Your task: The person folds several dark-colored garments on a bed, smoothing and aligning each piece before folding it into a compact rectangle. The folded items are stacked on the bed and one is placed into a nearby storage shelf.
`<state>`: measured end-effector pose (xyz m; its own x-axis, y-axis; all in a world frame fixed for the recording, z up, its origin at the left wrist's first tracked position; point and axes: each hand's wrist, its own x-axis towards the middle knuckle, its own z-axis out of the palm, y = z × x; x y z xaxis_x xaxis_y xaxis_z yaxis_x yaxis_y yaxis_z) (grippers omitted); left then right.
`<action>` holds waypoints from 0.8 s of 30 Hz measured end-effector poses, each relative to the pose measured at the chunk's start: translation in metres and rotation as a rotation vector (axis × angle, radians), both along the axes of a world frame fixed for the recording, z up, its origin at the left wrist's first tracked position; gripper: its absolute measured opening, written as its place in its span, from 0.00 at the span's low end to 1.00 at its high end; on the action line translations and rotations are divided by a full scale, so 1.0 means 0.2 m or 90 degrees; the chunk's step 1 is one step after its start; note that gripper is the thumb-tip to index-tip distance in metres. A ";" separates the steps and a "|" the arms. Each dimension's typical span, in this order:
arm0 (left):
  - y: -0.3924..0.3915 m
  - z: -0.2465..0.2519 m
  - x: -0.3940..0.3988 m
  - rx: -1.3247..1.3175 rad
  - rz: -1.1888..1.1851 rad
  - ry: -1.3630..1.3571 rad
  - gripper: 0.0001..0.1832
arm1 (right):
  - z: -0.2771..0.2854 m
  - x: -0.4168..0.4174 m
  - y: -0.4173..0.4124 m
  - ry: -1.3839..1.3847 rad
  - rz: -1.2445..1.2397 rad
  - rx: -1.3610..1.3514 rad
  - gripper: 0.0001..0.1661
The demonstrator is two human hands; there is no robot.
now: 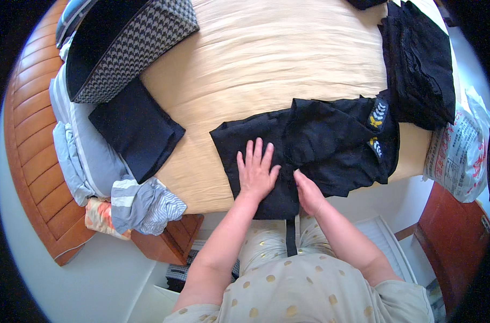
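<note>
A black shirt or jacket (pixel 329 141) with chevron patches lies partly folded near the bed's edge. My left hand (pixel 256 173) rests palm down on its left part, fingers spread. Just to the right, my right hand (pixel 308 191) stands on its edge against the cloth, fingers together, with nothing visibly gripped. Beside the patches, two dark badges (pixel 377 114) bear white chevrons and yellow emblems. A black strap (pixel 291 238) hangs from the near edge of the garment in front of my legs. The palm of my right hand is partly hidden.
A stack of black clothes (pixel 420 68) lies at the right of the bed (pixel 269 60). Left are a houndstooth box (pixel 144 48), a folded black cloth (pixel 137 125) and a grey striped pillow (pixel 91 149). A printed plastic bag (pixel 457 157) and a wooden nightstand (pixel 168 238) flank the bed.
</note>
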<state>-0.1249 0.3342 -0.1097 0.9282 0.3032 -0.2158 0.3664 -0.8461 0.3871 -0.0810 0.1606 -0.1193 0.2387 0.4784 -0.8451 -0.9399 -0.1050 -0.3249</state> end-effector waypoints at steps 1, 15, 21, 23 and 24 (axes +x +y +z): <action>0.03 -0.07 0.01 0.022 -0.008 0.032 0.37 | 0.10 0.02 0.00 -0.195 0.158 -0.134 0.28; 0.29 -0.07 -0.31 -0.730 0.700 -0.116 0.31 | -0.06 0.12 0.27 -0.770 0.172 -0.021 0.31; 0.10 0.34 0.00 -0.869 0.458 -0.006 0.37 | -0.12 0.22 0.23 -0.409 -0.034 0.043 0.28; -0.09 0.43 0.17 -0.913 0.404 -0.017 0.40 | -0.12 0.27 0.22 -0.131 -0.157 0.078 0.28; -0.17 0.39 0.23 -0.978 0.336 -0.017 0.39 | -0.11 0.28 0.13 0.146 -0.241 0.268 0.30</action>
<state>-0.0796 0.3009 -0.0312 0.8047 0.0970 -0.5857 0.4551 0.5329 0.7134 -0.0243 0.1859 -0.1416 0.2924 0.6995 -0.6520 -0.9375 0.3442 -0.0511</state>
